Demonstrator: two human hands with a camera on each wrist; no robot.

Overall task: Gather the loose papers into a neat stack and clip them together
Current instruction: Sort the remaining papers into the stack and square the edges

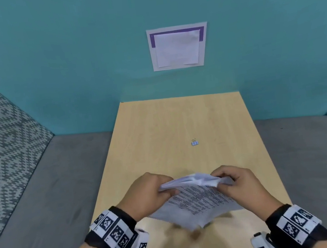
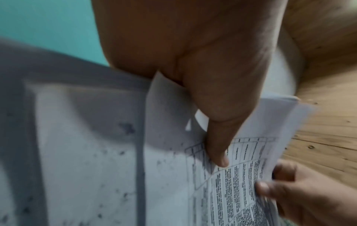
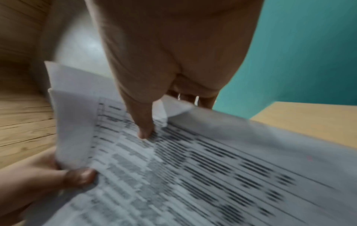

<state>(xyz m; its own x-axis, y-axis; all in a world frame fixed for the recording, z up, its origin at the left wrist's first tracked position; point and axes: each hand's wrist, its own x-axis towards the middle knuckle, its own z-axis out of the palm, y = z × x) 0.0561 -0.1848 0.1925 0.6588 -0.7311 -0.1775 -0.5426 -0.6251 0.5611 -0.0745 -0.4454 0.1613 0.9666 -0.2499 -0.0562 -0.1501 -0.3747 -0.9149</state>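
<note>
Papers [image 1: 198, 204], blurred unreadable print, in both hands

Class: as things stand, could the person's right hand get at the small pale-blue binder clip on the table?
Probably not yet. The path to the small pale-blue binder clip across the light wooden table looks free, but the right hand grips the printed white papers together with the left hand.

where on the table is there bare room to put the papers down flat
Bare wood runs from the binder clip back to the teal wall, and along the left side of the table. Crowded only near the front edge, where the left hand and right hand hold the papers.
</note>
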